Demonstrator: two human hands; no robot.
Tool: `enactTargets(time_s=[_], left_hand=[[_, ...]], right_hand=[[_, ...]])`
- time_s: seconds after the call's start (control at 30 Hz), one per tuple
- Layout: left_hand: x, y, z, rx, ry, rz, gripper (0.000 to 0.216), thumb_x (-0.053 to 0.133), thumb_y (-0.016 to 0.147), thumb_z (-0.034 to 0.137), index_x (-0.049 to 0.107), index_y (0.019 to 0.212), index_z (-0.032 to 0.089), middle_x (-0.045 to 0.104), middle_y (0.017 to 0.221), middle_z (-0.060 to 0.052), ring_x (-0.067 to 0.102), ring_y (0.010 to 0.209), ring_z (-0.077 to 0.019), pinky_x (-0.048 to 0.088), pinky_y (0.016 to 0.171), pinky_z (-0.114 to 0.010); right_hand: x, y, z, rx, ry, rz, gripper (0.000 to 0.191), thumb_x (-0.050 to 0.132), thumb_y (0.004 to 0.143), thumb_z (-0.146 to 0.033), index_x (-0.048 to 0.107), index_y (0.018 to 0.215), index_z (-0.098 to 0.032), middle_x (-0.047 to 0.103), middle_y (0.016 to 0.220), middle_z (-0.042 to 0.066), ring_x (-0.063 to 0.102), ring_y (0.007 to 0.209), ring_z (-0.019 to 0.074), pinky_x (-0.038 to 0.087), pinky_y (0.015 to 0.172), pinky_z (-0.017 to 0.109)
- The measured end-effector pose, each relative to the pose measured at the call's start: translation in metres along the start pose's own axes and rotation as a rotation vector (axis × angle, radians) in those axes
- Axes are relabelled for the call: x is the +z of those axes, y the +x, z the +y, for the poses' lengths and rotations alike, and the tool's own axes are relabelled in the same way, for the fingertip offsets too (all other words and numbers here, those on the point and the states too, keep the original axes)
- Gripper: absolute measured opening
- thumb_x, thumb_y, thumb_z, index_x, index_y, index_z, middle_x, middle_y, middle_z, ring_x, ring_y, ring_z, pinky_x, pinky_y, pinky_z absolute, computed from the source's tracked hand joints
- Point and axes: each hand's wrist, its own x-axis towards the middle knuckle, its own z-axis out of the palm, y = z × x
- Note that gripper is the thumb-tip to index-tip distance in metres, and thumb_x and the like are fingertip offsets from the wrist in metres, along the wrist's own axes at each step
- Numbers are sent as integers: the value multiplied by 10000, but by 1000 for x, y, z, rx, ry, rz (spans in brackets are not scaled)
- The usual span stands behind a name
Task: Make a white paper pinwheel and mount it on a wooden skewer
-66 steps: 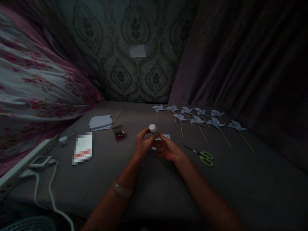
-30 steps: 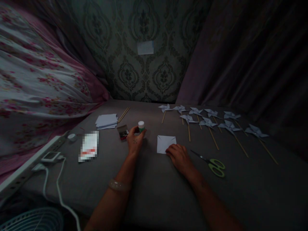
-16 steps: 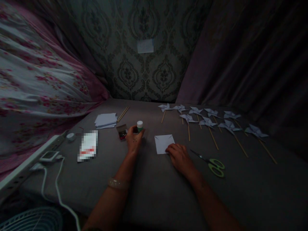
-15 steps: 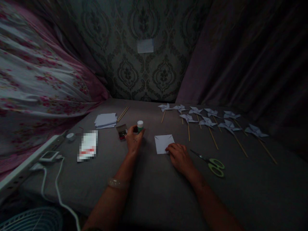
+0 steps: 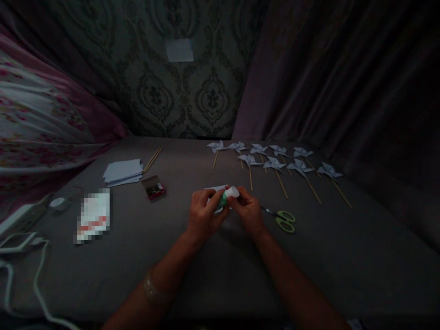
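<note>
Grasping a green-and-white bottle, the left hand has its thumb and fingers wrapped round the green body, which sits at two o'clock from the middle of that hand, seemingly above a white paper square partly hidden by the hands. The bottle is tilted, its long axis slanting so that the white cap points toward two o'clock, across to the side of the right hand. This relation seems to matter most: the right hand is nearer the cap, which lies between ten and eleven o'clock from it. Its fingers bend in close about the cap end; whether they grip it or merely touch it I cannot tell. Green-handled scissors lie at three o'clock from the right hand, and an open red box at ten o'clock from the left
</note>
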Motion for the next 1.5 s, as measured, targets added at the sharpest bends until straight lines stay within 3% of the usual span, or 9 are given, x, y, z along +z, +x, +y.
enactTargets(time_s=[0.2, 0.47, 0.63, 0.77, 0.93, 1.1, 1.3, 1.5], left_hand=[[-2, 0, 1, 81, -39, 16, 296, 630, 822, 269, 645, 1112, 215, 693, 988, -92, 647, 888, -198, 518, 816, -318], [-4, 3, 8, 131, -196, -28, 323, 605, 855, 229, 589, 1174, 184, 727, 993, -88, 687, 868, -167, 556, 799, -275], [-6, 5, 7, 13, -333, -146, 313, 606, 855, 306, 626, 1142, 182, 732, 944, -88, 690, 801, -163, 553, 720, -255], [-4, 8, -1, -187, -409, -210, 310, 649, 812, 335, 667, 1079, 178, 736, 958, -77, 685, 812, -174, 541, 736, -264], [-3, 16, -29, -531, -343, -26, 317, 695, 747, 363, 686, 1010, 186, 716, 911, -42, 650, 819, -177, 518, 746, -289], [-11, 19, -70, -642, -163, 206, 318, 711, 703, 357, 702, 971, 186, 622, 923, -52, 607, 832, -173, 491, 736, -290], [-17, 14, -105, -701, -40, 261, 343, 679, 712, 392, 702, 982, 181, 591, 848, -29, 595, 783, -172, 478, 763, -308], [-18, 12, -115, -759, 132, 235, 301, 671, 727, 348, 697, 994, 213, 642, 898, -43, 627, 855, -206, 454, 806, -330]], right_hand=[[1, -5, -6, -60, -40, 5, 214, 716, 736, -366, 736, 913, -248, 553, 815, 4, 523, 779, 152, 435, 749, 270], [-2, -10, -12, -249, -247, 35, 198, 655, 798, -375, 727, 912, -230, 557, 788, 11, 527, 746, 152, 429, 667, 282], [-4, -7, -11, -253, -291, 22, 211, 637, 807, -395, 722, 888, -219, 549, 757, 5, 512, 703, 140, 422, 628, 268], [-5, -1, -3, -227, -299, -6, 261, 608, 823, -428, 721, 886, -201, 531, 742, 3, 512, 695, 133, 431, 647, 266], [-7, 5, 11, -125, -299, 58, 394, 591, 820, -489, 703, 1030, -175, 608, 851, 45, 575, 780, 157, 464, 718, 291], [-9, 7, 24, -39, -258, 83, 439, 592, 797, -526, 713, 965, -139, 667, 936, 99, 625, 854, 200, 485, 769, 331], [-9, 10, 39, -104, -352, 67, 360, 580, 789, -484, 733, 849, -163, 689, 820, 80, 625, 779, 199, 484, 703, 319], [-17, 11, 53, -120, -605, -85, 258, 548, 817, -359, 734, 845, -182, 700, 831, 79, 615, 756, 200, 467, 734, 341]])
